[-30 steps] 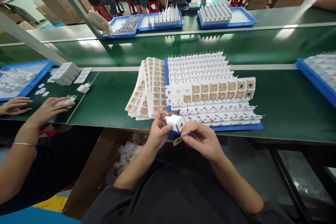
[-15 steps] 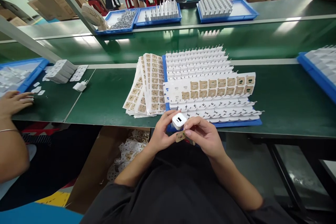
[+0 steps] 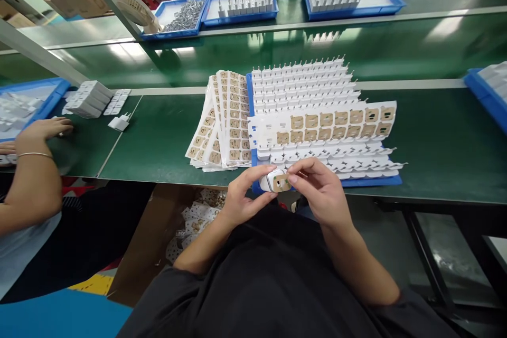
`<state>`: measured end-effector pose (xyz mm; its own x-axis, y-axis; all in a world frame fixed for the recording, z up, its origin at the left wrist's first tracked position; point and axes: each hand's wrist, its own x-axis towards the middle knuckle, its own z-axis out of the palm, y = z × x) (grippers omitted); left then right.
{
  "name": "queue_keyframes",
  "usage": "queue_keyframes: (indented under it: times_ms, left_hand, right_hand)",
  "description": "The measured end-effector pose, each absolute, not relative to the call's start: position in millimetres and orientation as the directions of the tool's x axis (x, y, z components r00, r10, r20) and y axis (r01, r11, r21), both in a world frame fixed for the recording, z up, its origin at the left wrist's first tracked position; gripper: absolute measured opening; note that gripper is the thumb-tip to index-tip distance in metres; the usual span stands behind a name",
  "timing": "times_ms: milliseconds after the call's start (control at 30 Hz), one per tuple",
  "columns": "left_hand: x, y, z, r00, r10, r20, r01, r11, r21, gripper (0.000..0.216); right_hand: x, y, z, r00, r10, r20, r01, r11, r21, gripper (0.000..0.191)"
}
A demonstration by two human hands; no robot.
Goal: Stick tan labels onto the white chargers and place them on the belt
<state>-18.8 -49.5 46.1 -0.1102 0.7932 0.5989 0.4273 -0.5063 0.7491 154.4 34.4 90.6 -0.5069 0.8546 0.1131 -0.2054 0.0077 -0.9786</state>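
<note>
My left hand (image 3: 247,193) grips a small white charger (image 3: 268,181) between thumb and fingers, just over the bench's front edge. A tan sticker (image 3: 281,182) with small cut-outs lies against the charger's face. My right hand (image 3: 319,190) pinches the sticker's right edge between thumb and forefinger. Behind my hands, a sheet of tan stickers (image 3: 340,124), some of its places bare, rests across rows of white chargers (image 3: 301,84) in a blue tray (image 3: 372,181). More sticker sheets (image 3: 233,121) lie fanned out to the left of the tray.
At left, a co-worker's hand (image 3: 43,132) is near stacked white pieces (image 3: 89,99) and a lone charger (image 3: 119,122). Blue trays (image 3: 386,5) of parts line the back ledge, beside a fan (image 3: 137,9). Below the edge stands a cardboard box (image 3: 132,253) with scrap sheets.
The charger has turned in my left hand, its port face no longer showing. The sticker has risen from below it to against its face. The co-worker's hand has moved right.
</note>
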Motion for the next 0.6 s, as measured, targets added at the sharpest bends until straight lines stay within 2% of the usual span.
queue_keyframes:
  times_ms: [433, 600]
  left_hand:
    - [-19.9, -49.5, 50.9, -0.09, 0.802, 0.59, 0.454, -0.494, 0.741, 0.052]
    - [-19.9, -49.0, 50.9, -0.071, 0.792, 0.607, 0.449, -0.518, 0.728, 0.053]
  right_hand:
    - [156.5, 34.1, 87.4, -0.527, 0.842, 0.116, -0.199, 0.01, -0.98, 0.004]
    - [156.3, 33.6, 87.8, -0.523, 0.844, 0.118, -0.186, 0.022, -0.982, 0.006]
